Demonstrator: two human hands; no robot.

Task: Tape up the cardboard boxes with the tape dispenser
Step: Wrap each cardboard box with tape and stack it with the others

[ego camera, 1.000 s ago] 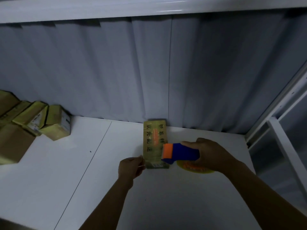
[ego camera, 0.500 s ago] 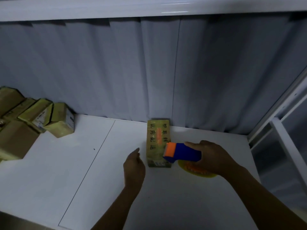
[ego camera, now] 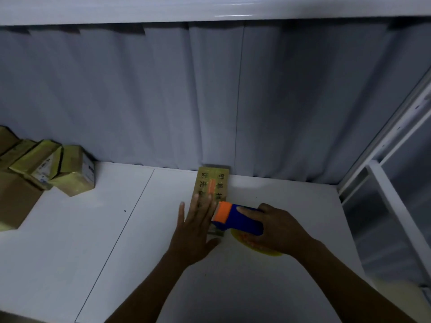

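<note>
A narrow cardboard box wrapped in yellow printed tape lies on the white table, its far end against the grey curtain. My left hand lies flat with straight fingers on the box's near half. My right hand grips a blue tape dispenser with an orange front, held at the box's near right corner. The yellow tape roll shows below my right hand.
Several taped cardboard boxes are piled at the table's far left. A grey curtain hangs behind the table. A white metal frame stands at the right. A seam runs across the tabletop.
My left hand has let go of a pinch at the box's near end, opened, and moved forward flat onto the box. My right hand stays put with the dispenser.
</note>
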